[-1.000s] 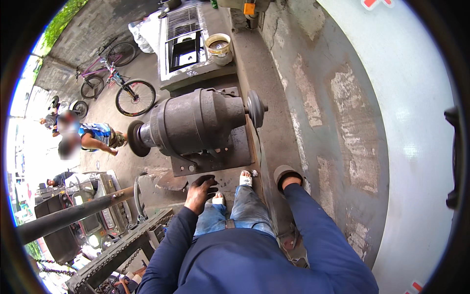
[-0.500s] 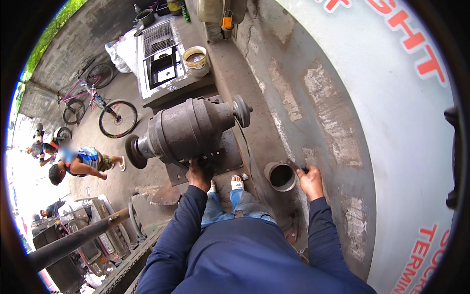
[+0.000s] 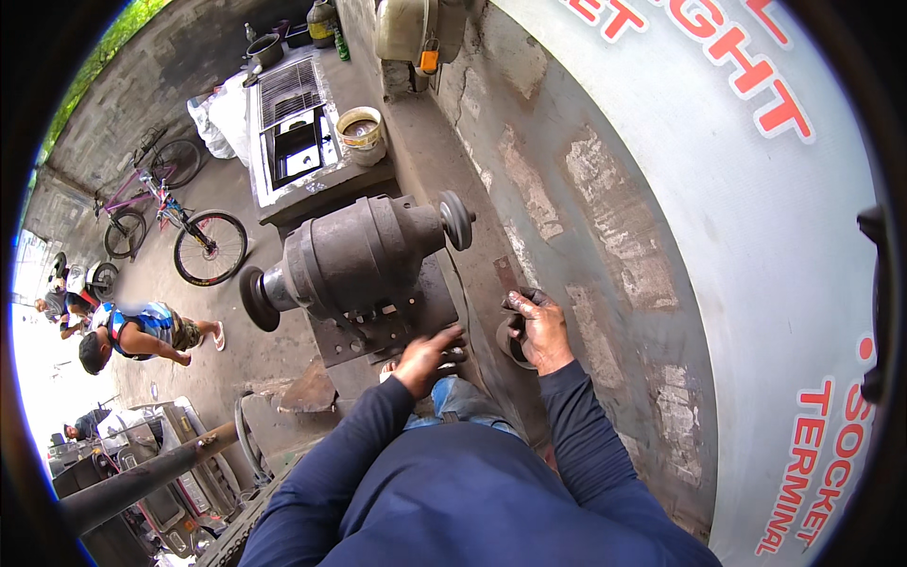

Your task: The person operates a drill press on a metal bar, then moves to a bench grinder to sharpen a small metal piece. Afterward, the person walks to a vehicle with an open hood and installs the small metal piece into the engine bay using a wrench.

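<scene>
A large grey-brown bench grinder (image 3: 354,253) stands before me, with a round wheel (image 3: 257,298) at its left end and another wheel (image 3: 455,221) at its right. It sits on a metal base plate (image 3: 416,307) with holes in it. My left hand (image 3: 427,364) is just off the plate's near edge, fingers stretched out and holding nothing. To the right, my right hand (image 3: 539,331) is closed with blackened fingertips. From its fingers a flat rust-brown metal strip (image 3: 507,274) sticks up, its lower end hidden. A round can (image 3: 510,348) is partly covered by this hand.
A white bucket (image 3: 361,132) stands on a concrete counter with a grate (image 3: 291,93) beyond the grinder. A wall runs along my right. Bicycles (image 3: 210,248) and a person (image 3: 142,331) are at left. A pipe (image 3: 151,477) slants across the lower left.
My left hand has come away from the grinder's underside toward me and opened. My right hand has moved left and up, in front of the can, and the strip now shows. My view has shifted slightly.
</scene>
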`<state>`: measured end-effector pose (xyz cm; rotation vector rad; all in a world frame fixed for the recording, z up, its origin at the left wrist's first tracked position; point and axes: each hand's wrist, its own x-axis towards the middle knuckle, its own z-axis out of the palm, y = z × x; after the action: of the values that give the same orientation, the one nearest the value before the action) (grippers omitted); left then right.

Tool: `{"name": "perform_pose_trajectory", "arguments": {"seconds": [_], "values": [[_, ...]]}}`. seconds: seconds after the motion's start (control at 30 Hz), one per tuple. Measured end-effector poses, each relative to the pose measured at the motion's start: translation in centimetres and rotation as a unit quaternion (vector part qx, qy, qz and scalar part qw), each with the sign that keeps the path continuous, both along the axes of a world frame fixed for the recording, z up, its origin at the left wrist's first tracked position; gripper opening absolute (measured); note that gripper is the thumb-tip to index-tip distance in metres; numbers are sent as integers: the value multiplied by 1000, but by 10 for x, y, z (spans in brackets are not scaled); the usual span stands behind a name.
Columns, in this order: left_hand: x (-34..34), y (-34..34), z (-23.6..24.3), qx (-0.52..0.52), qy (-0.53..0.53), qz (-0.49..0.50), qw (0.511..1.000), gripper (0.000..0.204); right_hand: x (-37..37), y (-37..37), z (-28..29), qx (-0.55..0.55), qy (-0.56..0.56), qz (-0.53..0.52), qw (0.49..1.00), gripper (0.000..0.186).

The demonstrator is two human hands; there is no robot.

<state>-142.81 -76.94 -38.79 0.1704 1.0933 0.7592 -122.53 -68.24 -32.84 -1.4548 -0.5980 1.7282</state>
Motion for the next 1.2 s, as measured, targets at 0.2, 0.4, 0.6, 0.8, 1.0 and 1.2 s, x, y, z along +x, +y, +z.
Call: {"name": "perform_pose_trajectory", "arguments": {"seconds": [0.2,0.4,0.6,0.8,1.0,1.2], "values": [[25,63,24,242,129,-21,961,41,-22,-6,6,280,-380,149,869,19],[40,78,15,48,-220,156,962,27,-42,5,14,385,-542,207,718,26],[37,94,-1,34,-247,174,953,29,-55,18,18,351,-568,253,700,25],[34,96,1,40,-236,167,956,28,-62,18,18,359,-557,219,716,23],[31,95,7,33,-229,169,958,26,-62,19,16,357,-545,215,727,21],[29,96,11,45,-208,170,962,27,-61,21,11,348,-541,223,733,20]]}}
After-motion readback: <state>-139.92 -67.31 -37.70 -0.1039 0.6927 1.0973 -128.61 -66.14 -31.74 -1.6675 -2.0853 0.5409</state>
